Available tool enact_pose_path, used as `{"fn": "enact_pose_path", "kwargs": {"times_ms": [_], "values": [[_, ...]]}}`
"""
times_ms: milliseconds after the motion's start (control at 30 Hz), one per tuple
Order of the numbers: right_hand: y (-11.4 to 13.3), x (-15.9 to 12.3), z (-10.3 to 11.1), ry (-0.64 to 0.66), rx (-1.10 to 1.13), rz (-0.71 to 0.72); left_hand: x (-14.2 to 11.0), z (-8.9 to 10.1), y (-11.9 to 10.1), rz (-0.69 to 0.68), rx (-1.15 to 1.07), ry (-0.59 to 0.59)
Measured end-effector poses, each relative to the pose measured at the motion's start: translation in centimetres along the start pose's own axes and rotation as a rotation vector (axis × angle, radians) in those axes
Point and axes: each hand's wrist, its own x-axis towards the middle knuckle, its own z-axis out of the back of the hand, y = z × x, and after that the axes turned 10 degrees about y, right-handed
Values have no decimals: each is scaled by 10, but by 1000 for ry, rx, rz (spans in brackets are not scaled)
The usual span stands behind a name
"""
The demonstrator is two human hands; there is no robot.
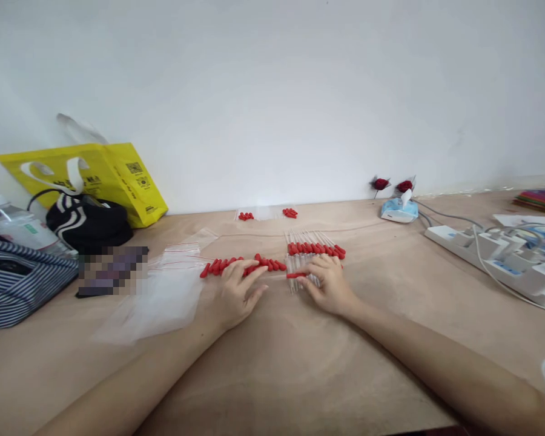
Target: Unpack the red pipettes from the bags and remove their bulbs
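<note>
On the wooden table, my left hand (241,292) lies with fingers stretched and thumb apart, its fingertips over a row of small red drop-shaped pieces (218,266). To the right, my right hand (327,283) rests on a bundle of thin pale sticks (293,284). Between its thumb and index finger is a slim red piece (295,275) lying crosswise to the sticks. Just beyond that hand, a row of red-ended sticks (317,248) lies side by side, pale ends pointing away. My right hand covers part of the bundle.
Clear plastic bags (175,290) lie left of my left hand. Two small bags with red pieces (289,213) sit near the wall. A yellow bag (140,188), black cap (91,221) and striped pouch (27,284) stand left; a tissue pack (399,210) and power strips (490,260) right.
</note>
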Motion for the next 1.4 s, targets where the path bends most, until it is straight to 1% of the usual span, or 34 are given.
{"fn": "enact_pose_path", "kwargs": {"times_ms": [100, 167, 333, 500, 633, 867, 1067, 1167, 1233, 1333, 1400], "values": [[13, -3, -7, 64, -1, 61, 4, -3, -7, -75, 13, 32], [16, -3, -10, 74, -18, 86, 5, -4, -10, -84, 14, 50], [15, -4, -15, 2, -80, 176, 4, -6, -12, -70, 28, 94], [14, -6, -16, -38, -175, 271, 2, -6, -12, -117, 22, 86], [14, -9, -15, -50, -205, 296, 2, -5, -13, -154, 24, 74], [13, -10, -14, -21, -182, 289, 5, -2, -15, -214, 123, 13], [15, -10, -15, -14, -178, 291, 6, -4, -16, -225, 143, 12], [12, -11, -13, -15, -194, 290, 4, -3, -11, -219, 139, 18], [6, -14, -9, -36, -199, 250, 0, 1, -3, -178, 136, 25], [-4, -18, -2, -130, -185, 126, -7, 5, 10, -55, 136, -13], [-9, -18, 1, -185, -174, 86, -9, 6, 13, -8, 85, -13]]}}
